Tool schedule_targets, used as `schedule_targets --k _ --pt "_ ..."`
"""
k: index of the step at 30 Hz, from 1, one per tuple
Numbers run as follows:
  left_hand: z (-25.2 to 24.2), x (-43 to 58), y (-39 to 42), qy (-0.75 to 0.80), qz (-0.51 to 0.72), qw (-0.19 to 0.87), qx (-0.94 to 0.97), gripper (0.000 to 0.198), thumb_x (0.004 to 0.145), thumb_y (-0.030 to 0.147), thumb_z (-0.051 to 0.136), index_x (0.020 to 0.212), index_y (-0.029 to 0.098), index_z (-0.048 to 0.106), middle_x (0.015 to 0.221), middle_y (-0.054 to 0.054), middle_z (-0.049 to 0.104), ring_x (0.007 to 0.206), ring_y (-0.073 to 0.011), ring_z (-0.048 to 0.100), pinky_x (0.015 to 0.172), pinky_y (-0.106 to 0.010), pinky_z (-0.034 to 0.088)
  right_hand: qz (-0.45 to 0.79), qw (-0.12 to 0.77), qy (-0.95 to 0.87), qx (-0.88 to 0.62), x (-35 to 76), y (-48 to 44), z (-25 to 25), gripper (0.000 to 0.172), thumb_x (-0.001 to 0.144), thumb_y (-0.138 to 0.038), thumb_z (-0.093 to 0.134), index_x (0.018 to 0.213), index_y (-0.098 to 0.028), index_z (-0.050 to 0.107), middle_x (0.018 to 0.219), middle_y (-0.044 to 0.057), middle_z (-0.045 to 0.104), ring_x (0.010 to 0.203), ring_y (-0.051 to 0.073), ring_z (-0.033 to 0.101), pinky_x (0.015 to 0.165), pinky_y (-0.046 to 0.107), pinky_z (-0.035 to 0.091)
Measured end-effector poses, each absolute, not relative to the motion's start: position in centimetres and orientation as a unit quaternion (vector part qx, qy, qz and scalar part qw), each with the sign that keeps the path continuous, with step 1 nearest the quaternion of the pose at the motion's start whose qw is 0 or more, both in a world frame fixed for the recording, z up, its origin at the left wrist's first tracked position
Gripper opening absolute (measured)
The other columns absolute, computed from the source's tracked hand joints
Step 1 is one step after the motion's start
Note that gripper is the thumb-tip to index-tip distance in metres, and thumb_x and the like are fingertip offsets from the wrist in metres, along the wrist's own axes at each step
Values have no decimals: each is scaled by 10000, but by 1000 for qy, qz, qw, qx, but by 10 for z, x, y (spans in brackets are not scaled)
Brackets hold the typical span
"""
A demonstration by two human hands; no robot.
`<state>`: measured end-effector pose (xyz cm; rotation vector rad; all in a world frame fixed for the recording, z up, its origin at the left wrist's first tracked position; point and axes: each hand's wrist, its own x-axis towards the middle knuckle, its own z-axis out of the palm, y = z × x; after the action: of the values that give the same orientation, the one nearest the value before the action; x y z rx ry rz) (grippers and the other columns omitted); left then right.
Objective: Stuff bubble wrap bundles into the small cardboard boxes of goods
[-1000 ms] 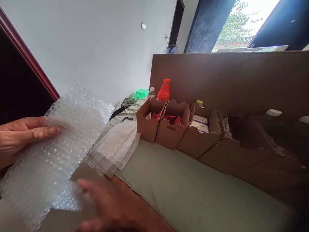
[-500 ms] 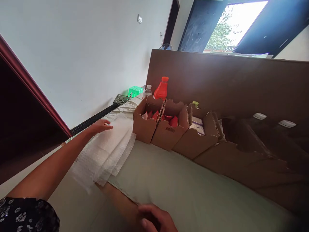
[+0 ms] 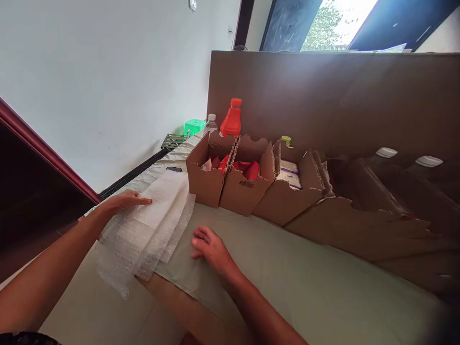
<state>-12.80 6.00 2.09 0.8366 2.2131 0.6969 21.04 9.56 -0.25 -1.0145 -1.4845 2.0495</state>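
A layered stack of clear bubble wrap (image 3: 158,206) lies at the left end of the cloth-covered table, its near left end hanging over the edge. My left hand (image 3: 129,200) is at its left edge, thumb lying over the top and the other fingers partly hidden; it looks closed on the sheet's edge. To the right of the stack, my right hand (image 3: 210,247) hovers above the pale green cloth (image 3: 230,230), apart from the wrap. Its fingers are loosely bent and spread, with nothing in them.
Cardboard bins (image 3: 204,184) stand in a row, some with red packets (image 3: 247,168), one with white-and-purple packs (image 3: 289,175). Behind are a red bottle (image 3: 232,122), a clear bottle (image 3: 211,124) and a tall cardboard panel (image 3: 305,96). A dark phone-like object (image 3: 174,169) lies beyond the wrap.
My left hand has moved back toward me along the wrap's left edge. My right hand has come up from the bottom of the view toward the stack. The view has shifted slightly.
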Motion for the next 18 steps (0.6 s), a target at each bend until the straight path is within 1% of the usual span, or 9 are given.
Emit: schedule_targets --k 3,5,6,8,11,14,15,16,18 --pt "24 -120 60 822 289 393 294 536 382 590 884 610 180 625 598 -46 665 569 -241 629 469 -292 436 736 204 -543 -348 157 112 -12 474 747 -341 703 1177 -165 611 1185 136 689 990 244 668 613 268 523" --pt "27 -115 56 797 322 427 280 570 369 590 895 686 175 667 685 -64 723 622 -255 674 528 -319 521 729 210 -557 -337 132 113 -17 413 740 -297 708 1124 -175 619 1039 78 720 891 221 667 599 264 504" --pt "30 -114 52 784 340 441 274 590 376 591 899 736 176 683 729 -71 745 651 -262 693 563 -334 555 725 215 -565 -331 123 112 -18 410 735 -274 712 1124 -184 618 1007 53 721 878 213 661 620 269 508" --pt "36 -115 41 764 371 458 261 620 409 589 902 830 180 701 792 -83 770 688 -271 718 614 -358 596 715 227 -580 -317 110 107 -18 431 726 -224 710 1146 -208 615 1008 17 716 904 206 649 690 284 523" --pt "53 -128 21 753 406 460 237 604 490 587 891 896 188 688 776 -66 777 662 -266 725 601 -363 614 701 240 -602 -297 92 99 -11 444 716 -169 689 1151 -237 627 1033 -13 707 950 203 634 768 298 526" --pt "71 -145 13 746 439 446 229 536 613 565 859 938 186 663 738 -11 767 629 -239 720 564 -327 604 691 245 -617 -287 72 99 -3 427 726 -158 673 1142 -246 638 1006 -24 700 936 198 633 785 301 523" --pt "75 -149 15 745 445 439 232 534 625 556 861 949 182 658 737 -3 766 625 -235 717 556 -318 598 688 245 -620 -287 67 101 0 428 729 -160 675 1146 -246 636 998 -24 698 931 197 633 782 302 523" --pt "76 -151 19 747 447 432 236 555 611 553 874 959 178 657 742 -2 765 628 -233 717 556 -313 595 684 245 -622 -290 64 104 1 438 730 -165 680 1158 -248 631 1000 -22 697 931 198 634 778 301 524" --pt "69 -152 32 752 445 420 244 647 515 556 918 969 172 663 761 -17 769 646 -238 719 570 -312 596 676 243 -626 -303 66 112 0 476 732 -183 691 1197 -247 610 1037 -7 695 951 204 634 761 297 529"
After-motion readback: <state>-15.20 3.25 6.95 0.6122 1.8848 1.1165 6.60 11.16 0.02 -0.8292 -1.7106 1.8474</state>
